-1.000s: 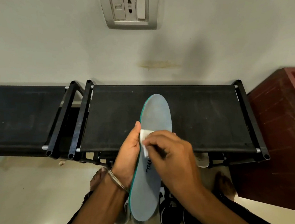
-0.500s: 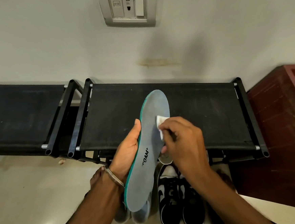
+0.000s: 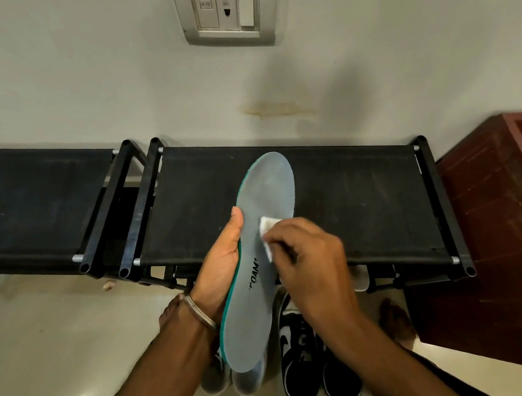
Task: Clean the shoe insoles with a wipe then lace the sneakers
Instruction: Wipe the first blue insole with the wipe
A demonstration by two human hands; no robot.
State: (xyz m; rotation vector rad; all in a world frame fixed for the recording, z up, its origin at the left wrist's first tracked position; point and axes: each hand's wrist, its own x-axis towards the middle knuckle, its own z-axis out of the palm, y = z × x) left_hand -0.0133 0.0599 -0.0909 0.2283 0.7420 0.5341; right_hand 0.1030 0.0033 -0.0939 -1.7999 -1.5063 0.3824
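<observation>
- Pale wall (image 3: 87, 71) behind, with a switch-and-socket plate (image 3: 228, 11) high up and a yellowish smear lower down; against it stand two black fabric-topped racks, the nearer rack (image 3: 347, 197) directly beyond the hands and a second rack (image 3: 35, 200) off to the left.
- At centre, a grey insole (image 3: 258, 260) with a teal edge is held up over the nearer rack, toe end pointing away toward the wall, heel end low above the shoes on the floor.
- The left hand (image 3: 221, 263) grips the insole along its left edge, palm cupped against the rim and thumb lying up the side.
- The right hand (image 3: 311, 262) pinches a small folded white wipe (image 3: 269, 234) in curled fingers and presses it onto the insole's middle, just above the printed lettering.
- To do this well, I would say long strokes from heel to toe, with the left hand bracing from behind so the foam does not bend away, and a refold of the wipe once it greys.
- The toe area and heel cup likely still want attention; the supporting hand will need to shift to free the covered edge.
- On the pale floor (image 3: 46, 339) below sit black-and-white sneakers (image 3: 309, 356) and a grey pair (image 3: 233, 381), partly hidden by the insole; their laces cannot be made out.
- A dark red wooden cabinet (image 3: 491, 242) crowds the right side, close to that elbow; bare feet flank the shoes.
</observation>
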